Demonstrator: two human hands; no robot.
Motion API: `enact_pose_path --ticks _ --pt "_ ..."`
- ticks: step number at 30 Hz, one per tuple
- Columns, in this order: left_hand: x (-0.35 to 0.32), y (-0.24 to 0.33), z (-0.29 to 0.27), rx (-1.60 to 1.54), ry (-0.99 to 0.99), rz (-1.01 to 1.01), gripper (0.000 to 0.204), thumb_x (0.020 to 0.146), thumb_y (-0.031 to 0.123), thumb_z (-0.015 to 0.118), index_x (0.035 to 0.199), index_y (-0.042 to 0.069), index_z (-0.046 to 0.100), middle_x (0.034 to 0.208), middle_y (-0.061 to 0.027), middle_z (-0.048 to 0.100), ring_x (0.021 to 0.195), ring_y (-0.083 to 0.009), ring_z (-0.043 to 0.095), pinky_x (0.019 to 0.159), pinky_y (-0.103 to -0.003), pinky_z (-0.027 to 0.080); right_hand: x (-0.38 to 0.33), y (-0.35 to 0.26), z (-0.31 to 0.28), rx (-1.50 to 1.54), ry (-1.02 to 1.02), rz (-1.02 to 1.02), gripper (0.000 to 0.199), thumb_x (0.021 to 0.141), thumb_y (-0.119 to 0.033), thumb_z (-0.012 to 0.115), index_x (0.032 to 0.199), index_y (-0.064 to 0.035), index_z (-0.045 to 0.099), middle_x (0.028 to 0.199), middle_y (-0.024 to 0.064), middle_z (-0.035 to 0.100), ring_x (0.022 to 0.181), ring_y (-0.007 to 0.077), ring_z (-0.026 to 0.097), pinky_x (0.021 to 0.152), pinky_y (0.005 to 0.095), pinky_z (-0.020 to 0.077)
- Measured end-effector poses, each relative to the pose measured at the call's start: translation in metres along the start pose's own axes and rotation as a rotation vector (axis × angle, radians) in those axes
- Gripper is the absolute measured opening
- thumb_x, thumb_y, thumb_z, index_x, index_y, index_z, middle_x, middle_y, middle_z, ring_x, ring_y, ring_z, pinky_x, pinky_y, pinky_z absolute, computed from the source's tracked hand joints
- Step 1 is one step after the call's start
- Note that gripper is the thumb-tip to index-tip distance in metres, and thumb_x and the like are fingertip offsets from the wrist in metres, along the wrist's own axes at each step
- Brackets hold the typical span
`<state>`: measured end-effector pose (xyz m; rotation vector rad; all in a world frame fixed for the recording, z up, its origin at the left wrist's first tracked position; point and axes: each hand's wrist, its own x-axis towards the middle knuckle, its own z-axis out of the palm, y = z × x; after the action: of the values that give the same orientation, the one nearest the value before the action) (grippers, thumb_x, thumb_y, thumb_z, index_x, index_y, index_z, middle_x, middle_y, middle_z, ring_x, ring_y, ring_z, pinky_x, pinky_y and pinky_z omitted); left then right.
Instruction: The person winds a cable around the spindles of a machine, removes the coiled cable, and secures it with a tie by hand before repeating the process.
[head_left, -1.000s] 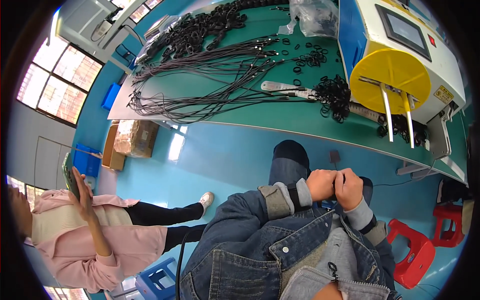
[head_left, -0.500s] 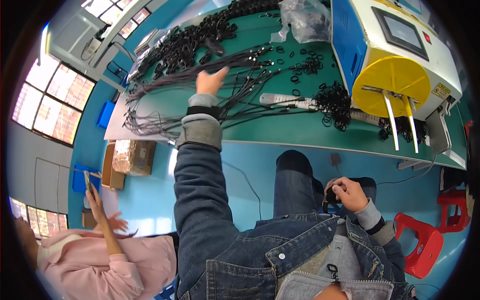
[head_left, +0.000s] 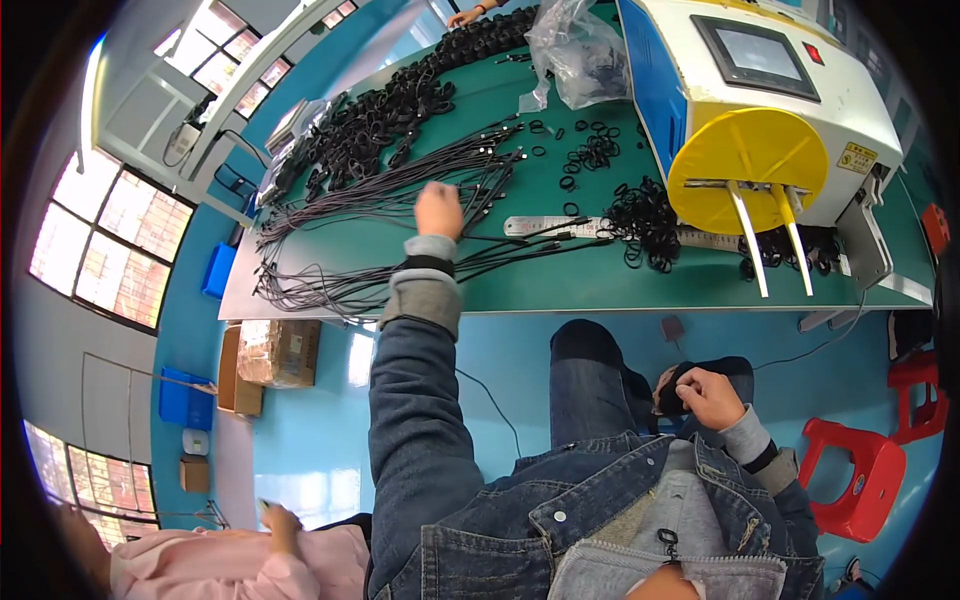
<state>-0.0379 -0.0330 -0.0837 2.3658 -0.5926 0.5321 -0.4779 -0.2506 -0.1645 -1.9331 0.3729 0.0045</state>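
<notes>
My left hand (head_left: 438, 210) is over the bundles of thin dark cables (head_left: 350, 200) on the green table, its fingers curled closed. What lies inside the fingers is hidden. Metal-tipped cable ends show just to its right and beyond it. My right hand (head_left: 708, 397) rests by my knee below the table edge, fingers bent inward; I cannot make out whether anything is in them. A nearer bunch of black cables (head_left: 520, 250) stretches across the table toward a steel ruler (head_left: 550, 226) and a heap of small black rings (head_left: 645, 222).
A white and blue machine (head_left: 750, 100) with a yellow disc (head_left: 750, 170) and two prongs stands at right. Black coiled cables (head_left: 390, 125) and a clear plastic bag (head_left: 580, 50) lie at the back. Red stools (head_left: 855, 475), cartons (head_left: 275, 352), and a pink-sleeved person (head_left: 240, 560) are nearby.
My left hand has come closer to me and its stretched fingers have closed. The right hand stays by my knee. The neighbour's raised phone hand has lowered; another person's hand shows at the far edge.
</notes>
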Motion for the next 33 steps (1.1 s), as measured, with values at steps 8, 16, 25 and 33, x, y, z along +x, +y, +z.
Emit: enact_pose_path --ticks 8,16,25,33 --pt "-0.04 0.146 -0.102 -0.535 -0.001 0.417 0.012 0.081 0.007 0.06 0.089 -0.001 0.064 0.074 -0.0069 0.063 0.063 -0.0077 0.053 0.057 -0.021 0.043 -0.023 -0.033 -0.022 -0.042 0.406 -0.297 0.023 0.079 -0.006 0.059 0.1 0.0029 0.057 0.075 0.009 0.061 0.06 0.0106 0.054 0.053 0.0242 0.0449" --pt "-0.146 0.245 -0.11 -0.443 -0.568 0.688 0.013 0.077 0.004 0.063 0.089 0.003 0.064 0.058 -0.0084 0.049 0.047 -0.0189 0.046 0.046 -0.028 0.038 -0.032 -0.129 -0.08 -0.606 0.87 -0.91 0.039 0.071 -0.007 0.07 0.106 0.0031 0.056 0.092 0.0136 0.06 0.07 0.0256 0.058 0.057 0.0305 0.0482" --pt "-0.141 0.329 -0.068 -0.751 -0.506 0.464 0.011 0.079 0.002 0.061 0.09 -0.001 0.062 0.063 -0.0052 0.056 0.055 -0.0084 0.049 0.051 -0.022 0.039 -0.025 -0.103 -0.137 -0.669 1.127 -0.824 0.024 0.069 0.001 0.067 0.092 0.0007 0.06 0.082 0.0125 0.057 0.067 0.0282 0.058 0.058 0.0308 0.0474" --pt "-0.123 0.312 -0.003 -0.815 -0.475 0.276 0.009 0.081 0.004 0.062 0.086 -0.004 0.062 0.069 -0.0022 0.06 0.062 -0.0057 0.05 0.057 -0.019 0.042 0.052 -0.068 -0.14 -0.29 1.131 -0.711 0.013 0.075 -0.004 0.063 0.087 -0.0017 0.062 0.078 0.0118 0.058 0.064 0.0267 0.057 0.057 0.0305 0.0465"
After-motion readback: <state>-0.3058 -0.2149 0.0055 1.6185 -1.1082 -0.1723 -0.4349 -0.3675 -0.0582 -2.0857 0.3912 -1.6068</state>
